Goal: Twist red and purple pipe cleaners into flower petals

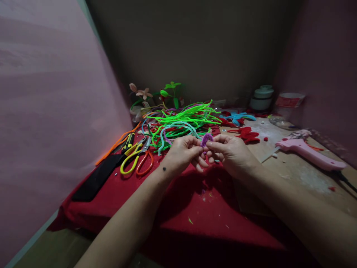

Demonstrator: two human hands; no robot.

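Observation:
Between my two hands, above the red cloth (206,212), is a small purple pipe cleaner (206,139) bent into a loop. My left hand (186,152) pinches it from the left with thumb and forefinger. From the right, the thumb and forefinger of my right hand (229,152) close on its other side. The lower part of the loop is partly hidden by fingers. Just behind the hands lies a heap of bright green pipe cleaners (186,116), with a pale turquoise pipe cleaner (178,124) curving across its front.
To the left lie orange-and-yellow-handled scissors (137,160), yellow-black pliers (129,141) and a black flat object (96,178). A pink glue gun (309,152) rests on a board at right, near red pipe-cleaner petals (247,134) and a blue piece (240,117). Walls enclose both sides.

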